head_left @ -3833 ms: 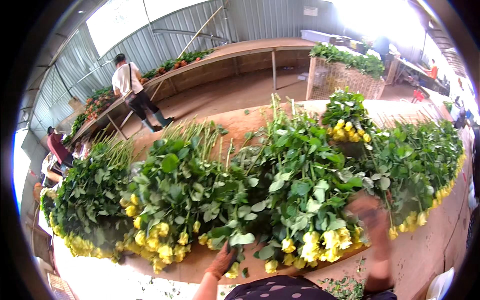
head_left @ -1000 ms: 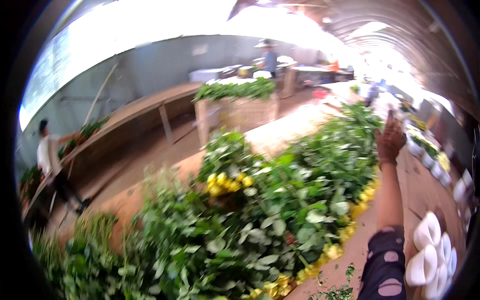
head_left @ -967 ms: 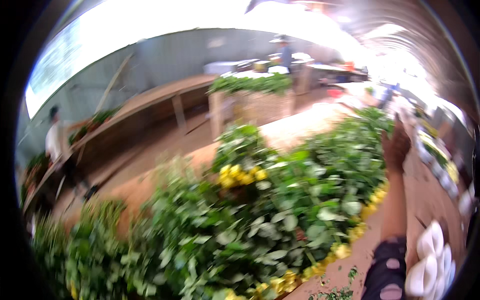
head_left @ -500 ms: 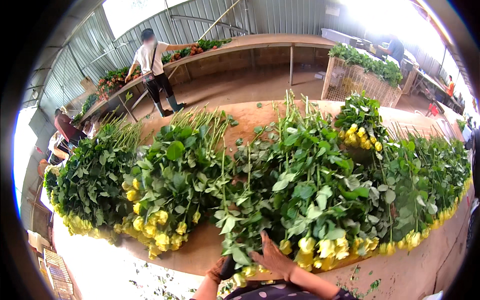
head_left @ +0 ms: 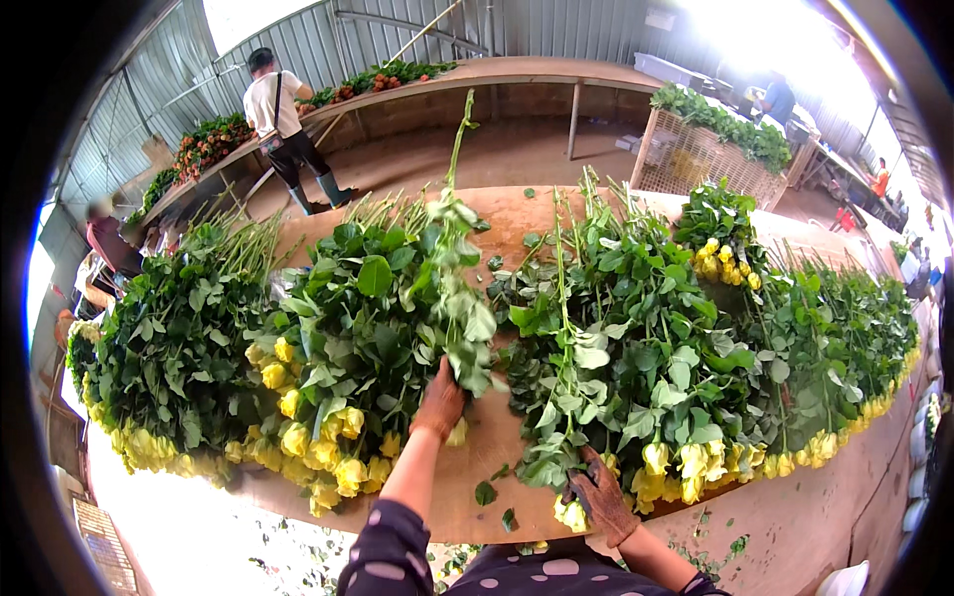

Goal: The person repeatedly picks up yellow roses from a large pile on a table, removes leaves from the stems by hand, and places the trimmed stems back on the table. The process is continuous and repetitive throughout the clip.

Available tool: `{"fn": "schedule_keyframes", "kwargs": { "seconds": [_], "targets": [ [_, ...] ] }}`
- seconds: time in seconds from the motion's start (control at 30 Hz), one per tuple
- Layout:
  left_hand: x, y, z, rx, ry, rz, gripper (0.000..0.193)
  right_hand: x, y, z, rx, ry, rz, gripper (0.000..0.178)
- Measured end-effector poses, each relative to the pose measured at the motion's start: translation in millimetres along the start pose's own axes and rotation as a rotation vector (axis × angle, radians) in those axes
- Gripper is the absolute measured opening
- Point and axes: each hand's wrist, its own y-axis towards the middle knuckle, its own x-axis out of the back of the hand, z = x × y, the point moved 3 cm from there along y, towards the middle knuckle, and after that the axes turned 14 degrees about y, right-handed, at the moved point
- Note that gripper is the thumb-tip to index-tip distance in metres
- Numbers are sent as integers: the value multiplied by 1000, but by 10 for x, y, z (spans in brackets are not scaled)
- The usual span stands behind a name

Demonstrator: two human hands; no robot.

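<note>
My left hand (head_left: 439,402), in a brown work glove, is closed around a leafy rose stem (head_left: 459,273) just above its yellow bloom (head_left: 457,432). The stem points away from me, its cut end rising above the far edge of the table. At the near edge, my right hand (head_left: 602,500), also gloved, is closed around another rose close to its yellow bloom (head_left: 570,514); leaves hide part of those fingers. Left of my hands lies a pile of yellow roses (head_left: 348,288), blooms toward me. A larger pile (head_left: 646,338) spreads to the right.
A small bunch of yellow roses (head_left: 725,263) lies on the right pile. Loose leaves (head_left: 485,494) dot the wooden table (head_left: 467,477). Beyond stand a crate of greenery (head_left: 696,154), a long bench (head_left: 537,72) with orange flowers, and a person (head_left: 278,119) beside it.
My hands have moved apart from the near edge. The left has gone up and forward with a rose stem; the right has shifted right and grips a rose. Bare tabletop shows between the piles.
</note>
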Motion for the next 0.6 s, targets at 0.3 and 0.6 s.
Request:
{"fn": "schedule_keyframes", "kwargs": {
  "seconds": [0.3, 0.6],
  "targets": [
    [-528, 1256, 475, 358, 754, -226, 44, 397, -213, 85, 4, -123, 19, 44],
    [821, 585, -270, 44, -398, 17, 40, 212, 123, 117, 11, -41, 53, 45]
  ]
}}
